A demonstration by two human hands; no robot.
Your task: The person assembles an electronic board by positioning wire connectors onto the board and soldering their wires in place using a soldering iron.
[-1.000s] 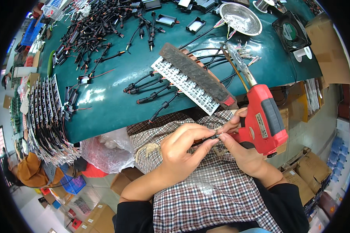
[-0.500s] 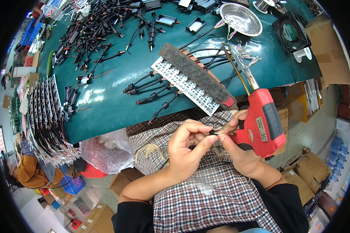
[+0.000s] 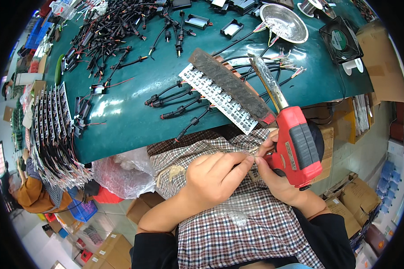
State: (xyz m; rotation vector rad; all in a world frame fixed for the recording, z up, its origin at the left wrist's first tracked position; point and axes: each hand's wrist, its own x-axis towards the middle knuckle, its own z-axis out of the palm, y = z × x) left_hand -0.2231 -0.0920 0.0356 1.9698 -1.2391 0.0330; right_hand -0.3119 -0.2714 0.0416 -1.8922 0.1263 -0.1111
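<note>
My left hand is closed in a pinch, back of the hand up, over my lap. Its fingertips meet those of my right hand at a tiny item that they almost wholly cover. My right hand also has a red and black soldering gun lodged in it, the long metal tip pointing up and left over the table edge. Beyond the hands, a white circuit board strip lies aslant under a dark, rough bar. Black cables with connectors stick out from the strip's near side.
On the green table lie a heap of black connector cables, a metal dish and a black fan. Wired board strips hang over the left edge. Cardboard boxes stand at the right.
My left hand has turned over, knuckles up, and the small black piece at its fingertips is now hidden. The soldering gun has tilted and shifted slightly left. The whole view has shifted a little.
</note>
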